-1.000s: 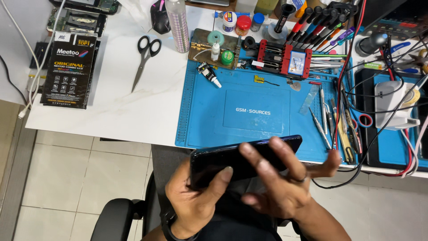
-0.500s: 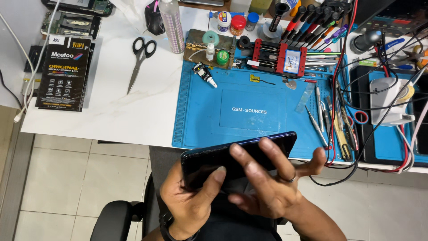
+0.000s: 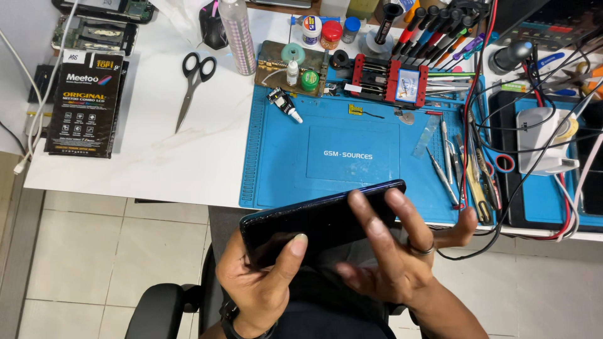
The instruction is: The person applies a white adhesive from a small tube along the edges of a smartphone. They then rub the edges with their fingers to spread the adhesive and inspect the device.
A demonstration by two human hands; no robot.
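Observation:
A dark smartphone (image 3: 326,216) lies flat over my lap, just in front of the table's near edge. My left hand (image 3: 260,285) grips its left end, thumb pressed on the glossy face. My right hand (image 3: 396,260) is spread over the phone's right half, with the fingers resting on its surface; a ring sits on one finger. The blue work mat (image 3: 352,154) is on the white table right beyond the phone.
Scissors (image 3: 191,85) and a black product box (image 3: 85,103) lie on the white table at left. Tweezers and tools (image 3: 461,166) line the mat's right side, with a red screwdriver holder (image 3: 392,78), small bottles and tangled cables (image 3: 534,125) behind. A black chair arm (image 3: 160,311) shows below.
The phone and both hands stay in about the same pose; my right fingers have shifted a little across the phone. The view has drifted slightly.

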